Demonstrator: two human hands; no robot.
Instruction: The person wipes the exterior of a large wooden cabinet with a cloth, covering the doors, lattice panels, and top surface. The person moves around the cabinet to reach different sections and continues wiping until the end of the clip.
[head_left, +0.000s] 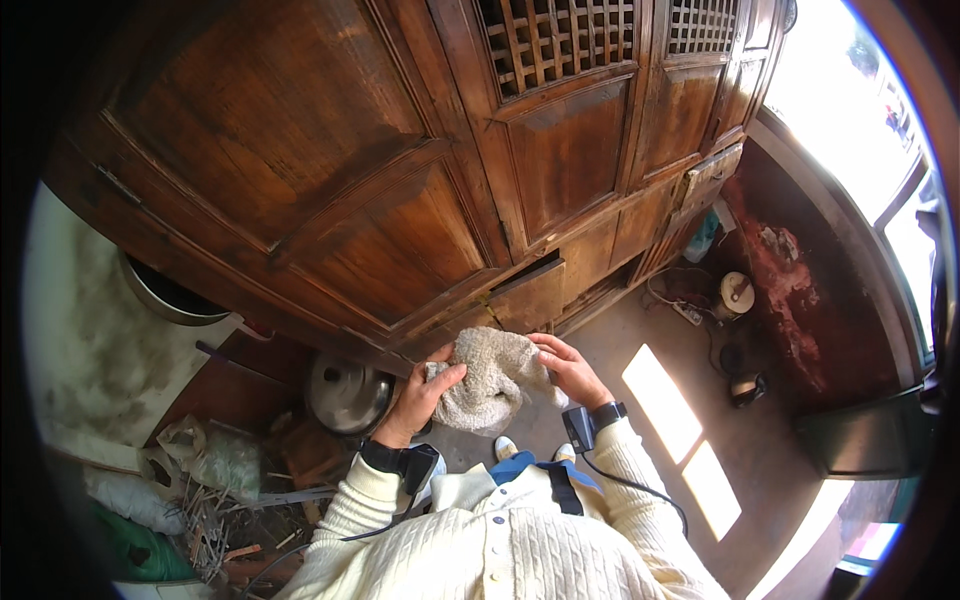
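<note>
A bunched beige terry cloth (480, 382) hangs in front of me, held at both sides. My left hand (420, 394) grips its left edge, thumb on top and the other fingers hidden behind it. My right hand (571, 371) holds the right side, with fingers laid over the folds. Past the cloth stands a large brown wooden cabinet (375, 217) with panelled doors. One small low door panel (529, 295) sits crooked, with a dark gap above it.
Left of me are a metal pot with a lid (349, 397), plastic bags (225, 457) and a heap of sticks (206, 525). A wok (169, 296) hangs or rests farther left. On the right floor are a cream-lidded pot (735, 294), a power strip (686, 313) and a kettle-like vessel (746, 388).
</note>
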